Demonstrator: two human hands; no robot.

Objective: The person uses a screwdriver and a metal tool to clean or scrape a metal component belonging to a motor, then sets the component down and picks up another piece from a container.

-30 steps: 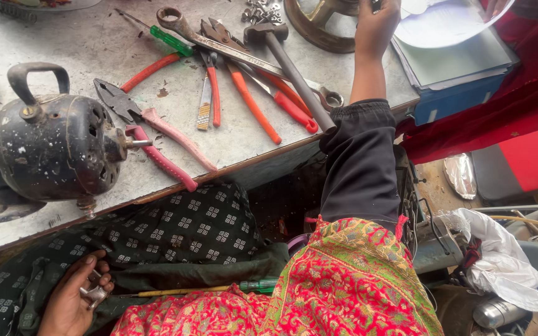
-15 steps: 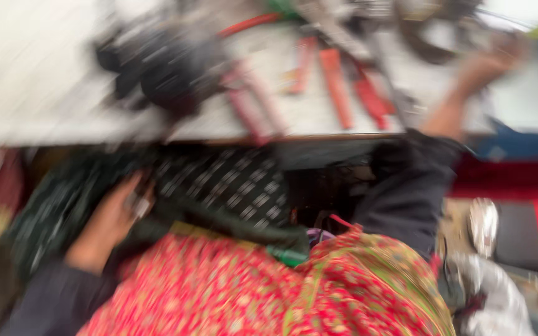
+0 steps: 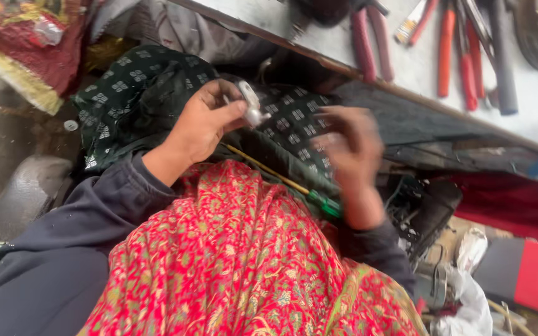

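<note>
My left hand (image 3: 203,121) holds a small shiny metal part (image 3: 250,102) between thumb and fingers, above the dark green patterned cloth (image 3: 132,93) on my lap. My right hand (image 3: 350,146) is blurred, fingers loosely curled, just right of the part and apart from it; it seems to hold nothing. A thin yellow rod with a green handle (image 3: 326,203) lies across my lap under the right hand. Red floral cloth (image 3: 238,255) covers my knees.
A grey workbench (image 3: 418,68) runs along the top right, bearing red-handled pliers (image 3: 368,40), orange-handled tools (image 3: 453,50) and a hammer handle (image 3: 502,56). Dark metal parts (image 3: 421,211) and a white bag (image 3: 468,305) lie at the right. Red cloth (image 3: 26,43) lies at top left.
My right hand has come off the workbench and down to my lap next to the left hand. The left hand has lifted the metal part. The view has swung left and down.
</note>
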